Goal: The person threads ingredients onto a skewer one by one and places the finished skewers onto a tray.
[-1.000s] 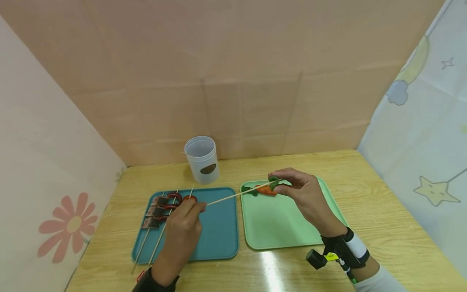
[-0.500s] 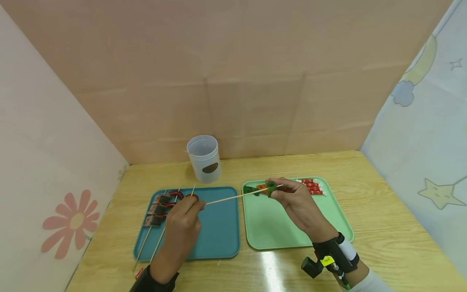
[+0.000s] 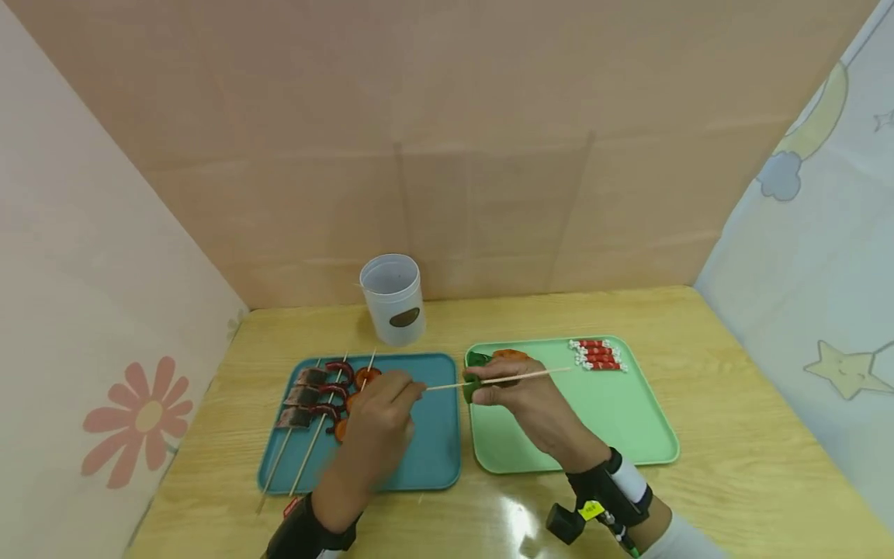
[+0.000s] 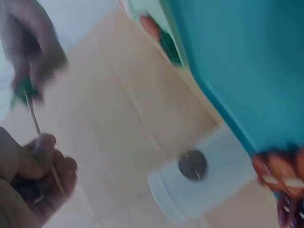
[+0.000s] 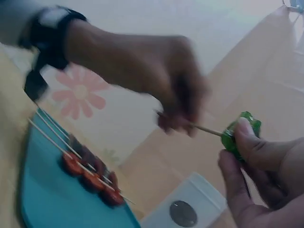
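Observation:
My left hand (image 3: 380,419) grips a thin wooden skewer (image 3: 447,386) near one end, over the blue tray. Around that skewer sits a glossy green piece (image 3: 471,386), like a curled bit of pepper. My right hand (image 3: 534,404) pinches it between thumb and fingers; the right wrist view shows the thumb on top of the green piece (image 5: 230,142). The skewer's far end sticks out past the right hand over the green tray. A short stretch of bare skewer separates the two hands.
On the blue tray (image 3: 433,458), at left, lie skewers with dark chunks (image 3: 302,396), dark red curled pieces (image 3: 340,369) and orange-red slices (image 3: 366,376). The green tray (image 3: 559,442) bears another green piece (image 3: 477,359), an orange piece (image 3: 511,355) and several red-and-white pieces (image 3: 598,355). Behind stands a whitish cup (image 3: 401,314).
The right hand has slid left with the green piece along the skewer, toward the left hand. The skewer's tip now extends beyond the right hand. The left hand has shifted slightly right.

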